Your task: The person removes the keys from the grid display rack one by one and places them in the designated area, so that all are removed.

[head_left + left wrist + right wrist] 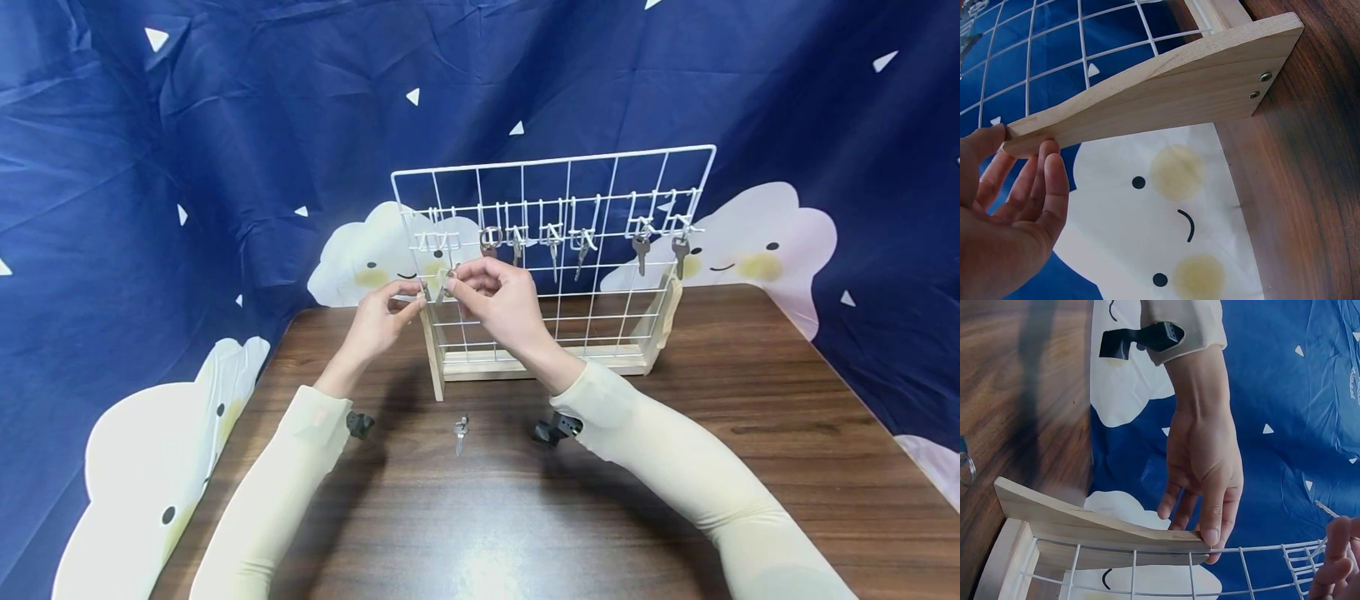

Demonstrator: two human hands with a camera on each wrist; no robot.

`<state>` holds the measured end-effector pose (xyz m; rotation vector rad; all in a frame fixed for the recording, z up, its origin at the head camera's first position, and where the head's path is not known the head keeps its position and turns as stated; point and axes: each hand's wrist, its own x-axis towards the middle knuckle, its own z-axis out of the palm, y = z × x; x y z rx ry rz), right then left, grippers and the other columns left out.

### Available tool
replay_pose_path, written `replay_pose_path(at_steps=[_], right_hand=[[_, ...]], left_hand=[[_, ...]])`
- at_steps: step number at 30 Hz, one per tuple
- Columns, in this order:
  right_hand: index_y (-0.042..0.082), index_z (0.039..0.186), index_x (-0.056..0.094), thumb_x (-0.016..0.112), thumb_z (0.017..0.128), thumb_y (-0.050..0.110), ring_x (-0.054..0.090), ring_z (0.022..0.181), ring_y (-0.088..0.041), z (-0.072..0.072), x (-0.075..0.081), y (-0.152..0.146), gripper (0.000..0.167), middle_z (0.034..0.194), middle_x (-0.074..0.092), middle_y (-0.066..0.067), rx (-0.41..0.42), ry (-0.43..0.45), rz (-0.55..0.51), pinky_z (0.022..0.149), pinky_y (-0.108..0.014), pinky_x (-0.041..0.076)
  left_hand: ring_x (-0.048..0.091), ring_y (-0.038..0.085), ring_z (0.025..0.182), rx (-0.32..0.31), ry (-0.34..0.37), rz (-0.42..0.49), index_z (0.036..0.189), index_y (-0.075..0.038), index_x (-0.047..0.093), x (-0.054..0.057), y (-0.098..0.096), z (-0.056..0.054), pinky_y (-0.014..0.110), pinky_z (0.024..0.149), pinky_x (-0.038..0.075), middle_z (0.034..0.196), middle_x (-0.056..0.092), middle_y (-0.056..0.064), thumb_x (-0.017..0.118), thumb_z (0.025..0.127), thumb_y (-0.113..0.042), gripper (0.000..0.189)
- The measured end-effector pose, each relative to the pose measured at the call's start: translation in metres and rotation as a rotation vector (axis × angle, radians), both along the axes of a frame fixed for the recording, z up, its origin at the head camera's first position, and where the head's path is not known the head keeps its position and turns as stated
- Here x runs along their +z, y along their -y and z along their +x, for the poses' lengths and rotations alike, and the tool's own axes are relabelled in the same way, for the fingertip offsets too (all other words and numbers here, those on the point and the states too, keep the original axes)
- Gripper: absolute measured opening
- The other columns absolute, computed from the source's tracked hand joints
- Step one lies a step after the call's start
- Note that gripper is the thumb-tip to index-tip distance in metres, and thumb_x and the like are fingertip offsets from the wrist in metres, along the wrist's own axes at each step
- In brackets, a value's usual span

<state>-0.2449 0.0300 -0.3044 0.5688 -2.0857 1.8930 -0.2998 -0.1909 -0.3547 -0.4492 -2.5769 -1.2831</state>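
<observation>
At the rack's left end my left hand (377, 323) pinches the upper tip of the wooden side board (1141, 94) between thumb and fingers. My right hand (504, 300) holds a small metal key (1326, 509) by its fingertips, in front of the left part of the white wire grid rack (555, 293). The key's blade sticks out past the fingers. White hooks (437, 241) hang on the grid just above this hand, with no key on them. Several keys, among them a dark one (641, 250), hang from hooks further right.
Another key with a ring (461, 430) lies on the brown wooden table (420, 517) in front of the rack. The rack stands on a pale wooden base (540, 363). Behind it hangs a blue cloth (315, 100) with cloud prints.
</observation>
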Motion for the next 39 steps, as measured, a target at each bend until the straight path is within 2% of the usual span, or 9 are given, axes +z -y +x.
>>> replay_pose_path(at_steps=[5, 11, 14, 17, 23, 27, 30, 32, 39], right_hand=[[0.008, 0.096, 0.072, 0.075, 0.088, 0.018, 0.064, 0.057, -0.024, 0.001, -0.004, -0.003, 0.014, 0.068, 0.071, -0.008, 0.030, 0.029, 0.006, 0.050, -0.022, 0.046], [0.008, 0.099, 0.072, 0.076, 0.088, 0.019, 0.066, 0.060, -0.025, 0.000, -0.011, -0.008, 0.016, 0.070, 0.073, 0.004, 0.056, 0.117, 0.021, 0.049, -0.020, 0.044], [0.008, 0.102, 0.072, 0.076, 0.088, 0.020, 0.068, 0.060, -0.025, 0.000, -0.014, -0.010, 0.019, 0.080, 0.077, -0.003, 0.067, 0.162, 0.039, 0.048, -0.020, 0.046], [0.007, 0.103, 0.072, 0.075, 0.088, 0.019, 0.067, 0.058, -0.017, 0.000, -0.016, -0.013, 0.020, 0.089, 0.078, -0.013, 0.084, 0.199, 0.046, 0.050, -0.020, 0.049], [0.005, 0.101, 0.072, 0.075, 0.088, 0.016, 0.064, 0.057, -0.016, 0.000, -0.020, -0.015, 0.017, 0.094, 0.076, -0.021, 0.108, 0.242, 0.030, 0.055, -0.022, 0.053], [0.004, 0.099, 0.072, 0.075, 0.089, 0.015, 0.063, 0.057, -0.016, -0.001, -0.024, -0.016, 0.016, 0.086, 0.078, -0.012, 0.127, 0.276, 0.033, 0.055, -0.023, 0.054], [0.004, 0.099, 0.071, 0.075, 0.089, 0.016, 0.063, 0.057, -0.015, -0.001, -0.027, -0.018, 0.016, 0.076, 0.076, 0.003, 0.134, 0.300, 0.054, 0.052, -0.020, 0.049], [0.004, 0.100, 0.071, 0.075, 0.089, 0.017, 0.062, 0.056, -0.014, -0.002, -0.030, -0.020, 0.017, 0.073, 0.075, 0.008, 0.138, 0.316, 0.070, 0.049, -0.019, 0.044], [0.004, 0.104, 0.071, 0.074, 0.089, 0.017, 0.059, 0.052, -0.011, -0.003, -0.044, -0.023, 0.021, 0.083, 0.078, -0.005, 0.174, 0.388, 0.078, 0.042, -0.016, 0.033]], left_hand=[[0.072, 0.034, 0.099, -0.002, 0.003, 0.004, 0.122, -0.007, 0.067, 0.000, -0.001, 0.000, 0.042, 0.085, 0.061, 0.121, 0.070, 0.015, 0.070, 0.095, -0.021, 0.031], [0.072, 0.033, 0.098, -0.002, -0.005, 0.011, 0.122, -0.007, 0.067, 0.000, -0.001, 0.000, 0.041, 0.084, 0.061, 0.120, 0.071, 0.016, 0.071, 0.094, -0.019, 0.031], [0.072, 0.034, 0.098, 0.000, -0.008, 0.012, 0.122, -0.006, 0.067, 0.000, -0.001, 0.000, 0.042, 0.085, 0.061, 0.119, 0.071, 0.016, 0.071, 0.093, -0.018, 0.031], [0.072, 0.034, 0.098, 0.000, -0.010, 0.007, 0.122, -0.006, 0.067, 0.000, -0.001, 0.000, 0.042, 0.084, 0.061, 0.120, 0.071, 0.016, 0.071, 0.093, -0.018, 0.031], [0.072, 0.035, 0.097, -0.007, -0.028, -0.003, 0.122, -0.005, 0.067, 0.001, -0.001, 0.001, 0.042, 0.084, 0.061, 0.120, 0.070, 0.017, 0.070, 0.094, -0.019, 0.031], [0.072, 0.035, 0.096, -0.009, -0.032, -0.002, 0.121, -0.005, 0.067, 0.001, -0.001, 0.002, 0.042, 0.083, 0.061, 0.119, 0.071, 0.017, 0.070, 0.094, -0.019, 0.030], [0.072, 0.035, 0.096, -0.007, -0.032, -0.002, 0.120, -0.006, 0.068, 0.001, 0.000, 0.001, 0.043, 0.083, 0.061, 0.119, 0.071, 0.016, 0.070, 0.094, -0.020, 0.030], [0.072, 0.035, 0.097, -0.008, -0.033, -0.001, 0.120, -0.006, 0.068, 0.001, 0.000, 0.000, 0.043, 0.085, 0.061, 0.119, 0.071, 0.016, 0.071, 0.094, -0.019, 0.030], [0.072, 0.034, 0.097, -0.015, -0.029, 0.009, 0.121, -0.006, 0.068, 0.000, -0.001, 0.000, 0.043, 0.085, 0.060, 0.120, 0.071, 0.016, 0.070, 0.094, -0.018, 0.029]])
